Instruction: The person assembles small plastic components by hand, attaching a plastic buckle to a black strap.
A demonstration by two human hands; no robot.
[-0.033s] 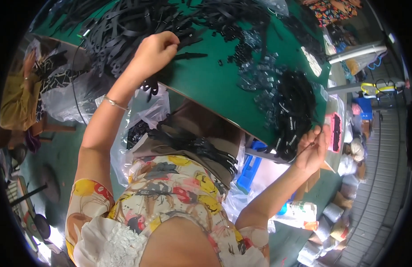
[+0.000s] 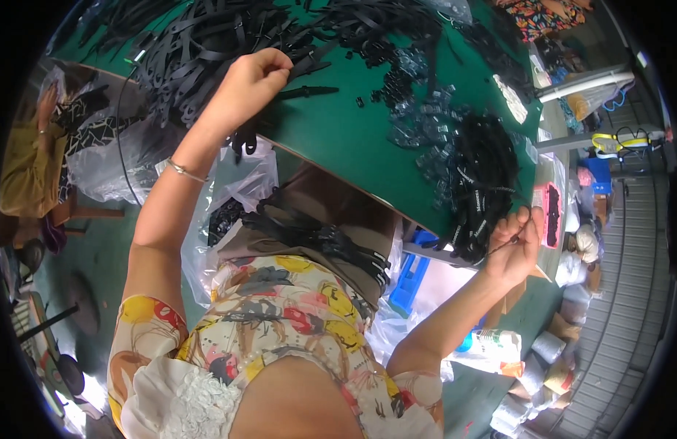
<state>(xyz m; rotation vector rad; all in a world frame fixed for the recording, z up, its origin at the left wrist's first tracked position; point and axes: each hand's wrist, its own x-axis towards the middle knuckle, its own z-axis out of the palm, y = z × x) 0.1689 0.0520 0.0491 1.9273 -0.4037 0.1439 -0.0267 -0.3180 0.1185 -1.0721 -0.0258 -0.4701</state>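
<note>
My left hand (image 2: 252,84) is closed in a pinch above the near edge of the green table (image 2: 331,139), beside a large pile of black straps (image 2: 207,44). What its fingertips hold is hidden. One black strap end (image 2: 309,91) sticks out just beyond its fingers; I cannot tell if it is held. My right hand (image 2: 515,245) is at the table's right corner, palm up, fingers curled around something thin and dark that is too small to name. Next to it lies a bundle of black straps (image 2: 485,183) with white print. More black straps (image 2: 324,238) rest across my lap.
Clear and black plastic buckles (image 2: 419,117) are heaped mid-table. A pink tray (image 2: 549,216) stands right of my right hand, a blue plastic frame (image 2: 409,282) below the table. A metal rail (image 2: 587,86) juts in at the right. Another person's arm (image 2: 49,106) shows at far left.
The fingers of my right hand have curled in slightly, and the thin dark thing in them shows more. My left hand has barely shifted.
</note>
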